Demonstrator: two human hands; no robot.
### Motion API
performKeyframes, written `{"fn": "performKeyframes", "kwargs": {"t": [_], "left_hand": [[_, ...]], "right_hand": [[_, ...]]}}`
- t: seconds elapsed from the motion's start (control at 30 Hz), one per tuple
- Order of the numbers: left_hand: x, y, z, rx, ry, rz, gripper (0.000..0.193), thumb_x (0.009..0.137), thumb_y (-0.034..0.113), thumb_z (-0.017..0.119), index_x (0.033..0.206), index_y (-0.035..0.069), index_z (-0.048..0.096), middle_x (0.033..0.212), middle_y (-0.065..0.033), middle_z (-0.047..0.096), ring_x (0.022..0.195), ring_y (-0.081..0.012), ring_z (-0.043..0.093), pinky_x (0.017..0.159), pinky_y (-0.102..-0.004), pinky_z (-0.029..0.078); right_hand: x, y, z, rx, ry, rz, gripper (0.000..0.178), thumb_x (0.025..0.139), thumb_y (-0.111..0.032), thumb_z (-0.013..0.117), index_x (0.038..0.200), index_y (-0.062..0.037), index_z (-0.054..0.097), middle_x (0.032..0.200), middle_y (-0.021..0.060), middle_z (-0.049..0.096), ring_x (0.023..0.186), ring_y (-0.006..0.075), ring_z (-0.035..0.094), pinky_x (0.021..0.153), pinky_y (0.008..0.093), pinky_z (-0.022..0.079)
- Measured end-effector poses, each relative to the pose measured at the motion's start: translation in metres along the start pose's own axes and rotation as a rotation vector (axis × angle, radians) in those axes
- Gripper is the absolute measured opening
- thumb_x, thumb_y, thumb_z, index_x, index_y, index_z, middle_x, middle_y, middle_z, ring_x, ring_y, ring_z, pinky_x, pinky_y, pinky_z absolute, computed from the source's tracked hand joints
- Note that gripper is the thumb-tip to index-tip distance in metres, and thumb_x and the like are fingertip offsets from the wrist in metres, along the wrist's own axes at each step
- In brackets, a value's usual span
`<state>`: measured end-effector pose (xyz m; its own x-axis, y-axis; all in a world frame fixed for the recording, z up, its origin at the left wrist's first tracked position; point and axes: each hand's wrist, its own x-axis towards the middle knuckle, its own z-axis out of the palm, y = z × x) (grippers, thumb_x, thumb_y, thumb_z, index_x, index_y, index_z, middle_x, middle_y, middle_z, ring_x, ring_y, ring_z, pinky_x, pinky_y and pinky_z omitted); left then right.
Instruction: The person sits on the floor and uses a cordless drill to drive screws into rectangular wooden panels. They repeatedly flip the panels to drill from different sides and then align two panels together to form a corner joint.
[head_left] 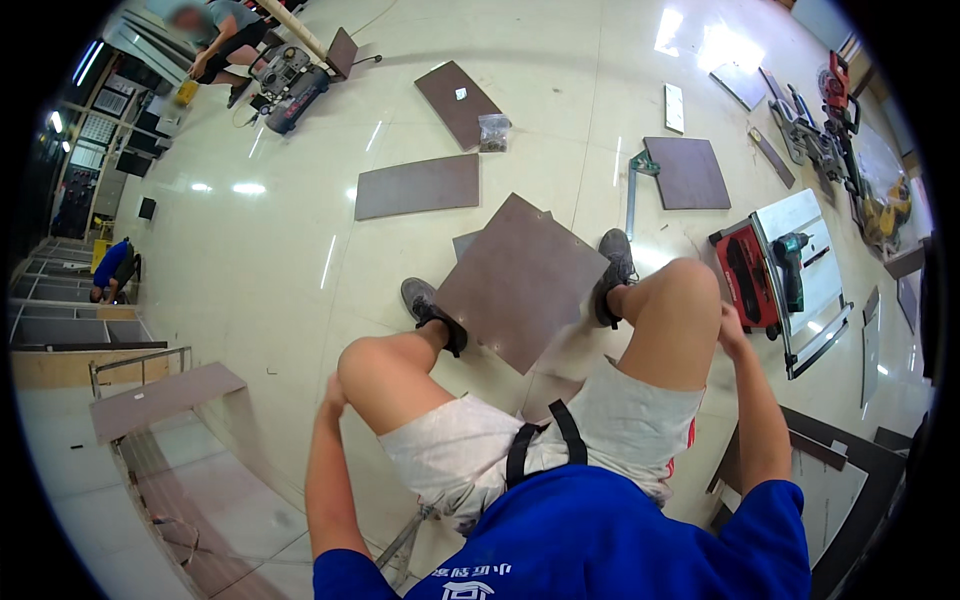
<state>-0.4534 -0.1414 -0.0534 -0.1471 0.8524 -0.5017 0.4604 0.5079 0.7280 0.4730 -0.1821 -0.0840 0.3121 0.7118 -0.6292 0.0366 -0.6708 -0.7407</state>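
Note:
My left hand (335, 394) rests at the outer side of my left knee, its fingers mostly hidden. On the other side, my right hand (731, 324) is against the outside of my right knee, its fingers partly out of sight behind the leg. Between my shoes lies a brown square panel (520, 285), turned cornerwise, with small marks near its edges. Part of another board (465, 243) shows from under it. Close to my right hand stands a red and silver table saw (805, 250), with a green and black cordless drill (793, 270) on its top.
Ahead lie brown boards (420, 187), (458, 100), a bag of hardware (493, 132), and a square panel (688, 173) with a combination square (632, 195). An air compressor (292, 90) stands far left near a seated person (228, 35). Another person (113, 268) bends at left. Tools (835, 95) line the right.

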Motion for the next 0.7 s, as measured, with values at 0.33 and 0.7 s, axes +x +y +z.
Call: {"fn": "performKeyframes", "kwargs": {"t": [0.33, 0.7], "left_hand": [[0.291, 0.173, 0.022, 0.604, 0.058, -0.016, 0.064, 0.091, 0.033, 0.069, 0.142, -0.002, 0.050, 0.126, -0.0287, 0.065, 0.115, -0.0373, 0.066, 0.099, -0.0425, 0.052], [0.609, 0.105, 0.088, 0.780, 0.370, 0.042, 0.084, 0.089, 0.046, 0.072, 0.151, 0.001, 0.037, 0.145, -0.0321, 0.048, 0.133, -0.0476, 0.048, 0.112, -0.0507, 0.041]], "right_hand": [[0.199, -0.254, 0.139, -0.218, -0.292, -0.048, 0.049, 0.097, -0.026, 0.060, 0.140, -0.0037, 0.053, 0.122, 0.0107, 0.069, 0.104, 0.0239, 0.071, 0.083, 0.0371, 0.056], [0.431, -0.206, 0.343, -0.737, -0.670, -0.162, 0.044, 0.099, -0.028, 0.059, 0.135, -0.0025, 0.058, 0.118, 0.0138, 0.071, 0.103, 0.0231, 0.070, 0.088, 0.0356, 0.056]]}}
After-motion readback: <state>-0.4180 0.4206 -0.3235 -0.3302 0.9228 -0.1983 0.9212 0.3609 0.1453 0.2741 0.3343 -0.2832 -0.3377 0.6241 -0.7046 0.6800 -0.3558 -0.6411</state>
